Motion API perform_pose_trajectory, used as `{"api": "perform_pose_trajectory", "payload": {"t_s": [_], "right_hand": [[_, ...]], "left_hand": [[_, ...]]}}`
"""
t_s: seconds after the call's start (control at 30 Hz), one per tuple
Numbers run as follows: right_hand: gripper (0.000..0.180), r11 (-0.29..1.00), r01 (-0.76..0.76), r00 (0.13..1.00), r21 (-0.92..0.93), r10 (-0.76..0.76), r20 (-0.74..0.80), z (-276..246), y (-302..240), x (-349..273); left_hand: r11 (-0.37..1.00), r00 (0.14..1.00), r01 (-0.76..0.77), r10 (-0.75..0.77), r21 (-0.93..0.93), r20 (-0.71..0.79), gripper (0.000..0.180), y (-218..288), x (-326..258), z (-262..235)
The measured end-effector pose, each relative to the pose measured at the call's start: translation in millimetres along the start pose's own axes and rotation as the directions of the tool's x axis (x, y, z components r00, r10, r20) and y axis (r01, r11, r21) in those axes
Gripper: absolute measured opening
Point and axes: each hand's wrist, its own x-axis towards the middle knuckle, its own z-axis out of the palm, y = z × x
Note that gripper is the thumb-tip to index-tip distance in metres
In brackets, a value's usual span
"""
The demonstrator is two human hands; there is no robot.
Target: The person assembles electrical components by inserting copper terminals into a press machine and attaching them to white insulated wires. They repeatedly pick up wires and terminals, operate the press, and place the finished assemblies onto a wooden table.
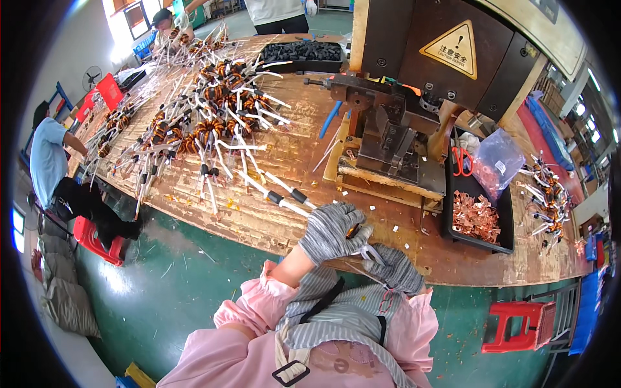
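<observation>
Both my hands wear grey knitted gloves and meet at the table's front edge. My left hand [333,233] is closed around a wire-wound coil [352,231]; only a bit of its orange and black winding shows between the fingers. White leads with black sleeves [276,197] reach out beyond that hand toward the heap. Just below and to the right, my right hand [396,270] has its fingers closed at a white lead [370,253] of the coil. The exact grip of its fingertips is partly hidden.
A heap of coils [213,126] with white leads covers the table's left. Ahead stands a press machine [394,142]. To its right, a black tray [479,242] holds copper terminals [475,216], red-handled scissors [462,161] and a plastic bag [498,161]. Co-workers are at the far side and left.
</observation>
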Motion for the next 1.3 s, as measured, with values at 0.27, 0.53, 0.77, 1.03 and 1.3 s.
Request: {"api": "perform_pose_trajectory", "payload": {"t_s": [0.27,0.53,0.77,1.03,1.3], "right_hand": [[0.035,1.0,-0.001,1.0,-0.023,0.001,-0.006,-0.6,0.3,-0.1],[0.038,0.998,0.067,0.998,0.0,-0.067,-0.008,-0.2,6.0,1.3],[0.038,1.0,-0.006,1.0,-0.024,0.006,0.008,-1.0,0.2,1.1],[0.039,0.996,-0.024,1.0,-0.085,0.024,0.002,-1.0,-2.3,0.7],[0.039,0.998,-0.02,1.0,-0.068,0.02,0.006,-1.5,-3.4,0.9]], "left_hand": [[1.0,1.0,-0.002,0.002,-0.005,-0.017,0.022,-0.7,-0.2,1.8],[1.0,1.0,0.001,-0.001,-0.001,-0.012,0.023,0.4,0.9,0.0],[1.0,1.0,0.007,-0.007,0.004,-0.001,0.023,0.5,1.1,-0.2],[1.0,1.0,0.011,-0.011,0.0,-0.005,0.022,1.4,1.3,-0.5],[1.0,1.0,0.01,-0.01,0.003,-0.003,0.023,0.8,1.1,-0.8]]}}
